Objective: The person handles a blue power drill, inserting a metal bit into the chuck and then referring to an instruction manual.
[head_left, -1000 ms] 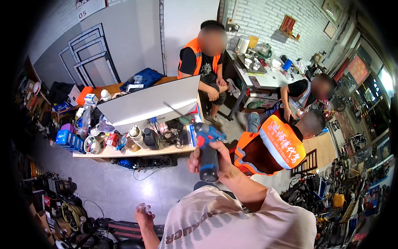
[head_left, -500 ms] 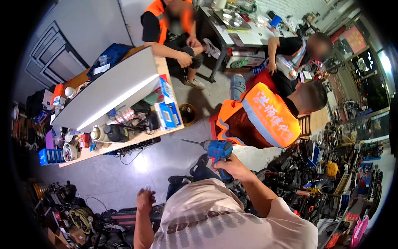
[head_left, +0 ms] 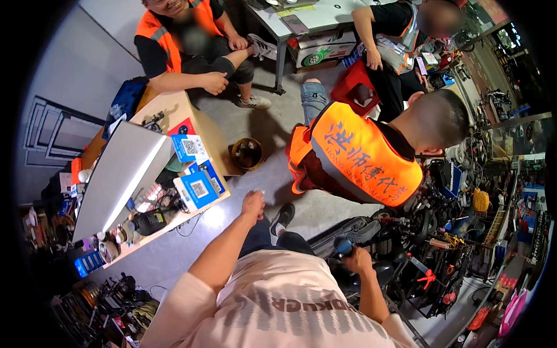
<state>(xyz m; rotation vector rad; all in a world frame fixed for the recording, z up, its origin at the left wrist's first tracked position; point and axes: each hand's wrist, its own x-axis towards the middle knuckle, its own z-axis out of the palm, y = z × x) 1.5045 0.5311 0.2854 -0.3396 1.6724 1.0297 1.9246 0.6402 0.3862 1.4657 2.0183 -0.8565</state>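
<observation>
We grip a blue power drill [head_left: 343, 248] in our right hand [head_left: 358, 259], left hand [head_left: 253, 204] loosely closed and empty, the scooter [head_left: 406, 232] below untouched.

There are 3 people in orange vests: 1 seated by the wooden bench [head_left: 174, 110], 1 crouching on the floor [head_left: 362, 156], 1 at the white table [head_left: 325, 14]. On the bench stand 3 blue-and-white cards [head_left: 197, 188] and 1 long white panel [head_left: 119, 177]. On the floor sit 1 round bucket [head_left: 248, 153] and 1 red stool [head_left: 355, 90]. The person's own 2 hands show.
</observation>
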